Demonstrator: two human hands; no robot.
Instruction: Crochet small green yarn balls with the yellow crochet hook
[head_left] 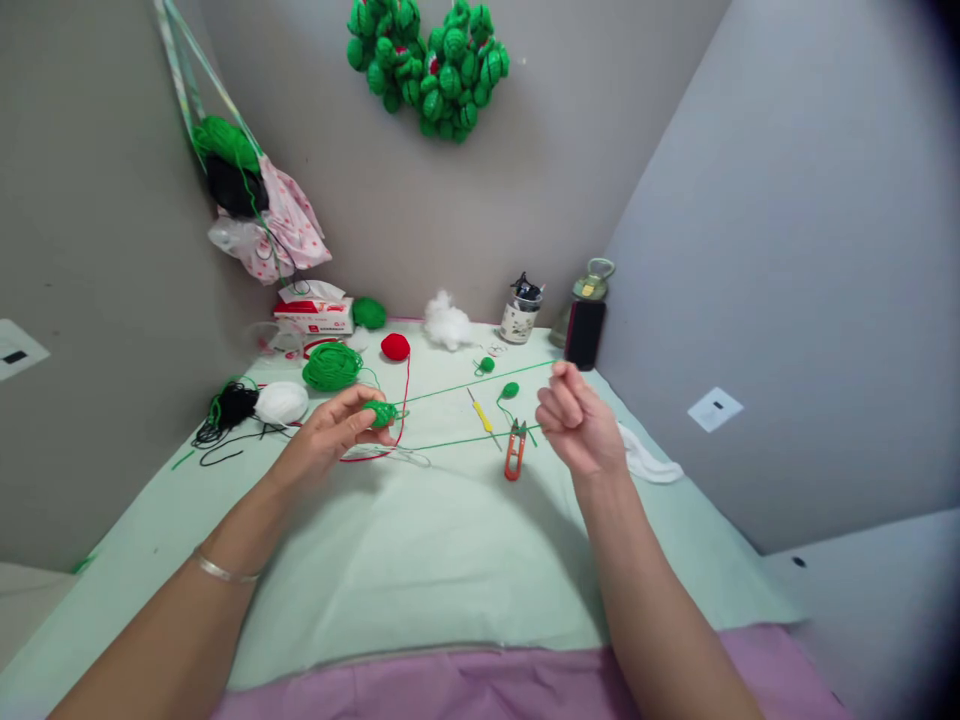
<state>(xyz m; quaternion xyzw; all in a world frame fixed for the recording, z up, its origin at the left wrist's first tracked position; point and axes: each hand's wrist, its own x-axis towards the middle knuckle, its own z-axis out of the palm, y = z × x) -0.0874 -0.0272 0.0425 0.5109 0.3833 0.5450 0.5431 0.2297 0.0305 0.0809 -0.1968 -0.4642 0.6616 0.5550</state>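
In my left hand (337,430) a small green crocheted piece (381,413) is pinched between thumb and fingers. My right hand (577,415) is closed, its fingers curled around green yarn (472,385). One strand runs taut from the piece to the right fingertips; a second green strand crosses lower down toward the same hand. Below that lower strand lie orange-handled thread snips (515,455). A yellow-handled crochet hook (481,414) rests just left of the snips. Two small green crocheted pieces, one nearer (511,390) and one farther (487,365), sit behind them.
To the left are a green yarn skein (332,367), a white yarn ball (281,402) and black yarn (231,408). A red yarn ball (395,347), white stuffing (447,322), a pen cup (519,315) and a phone (586,334) stand farther back. White cloth (651,460) lies right.
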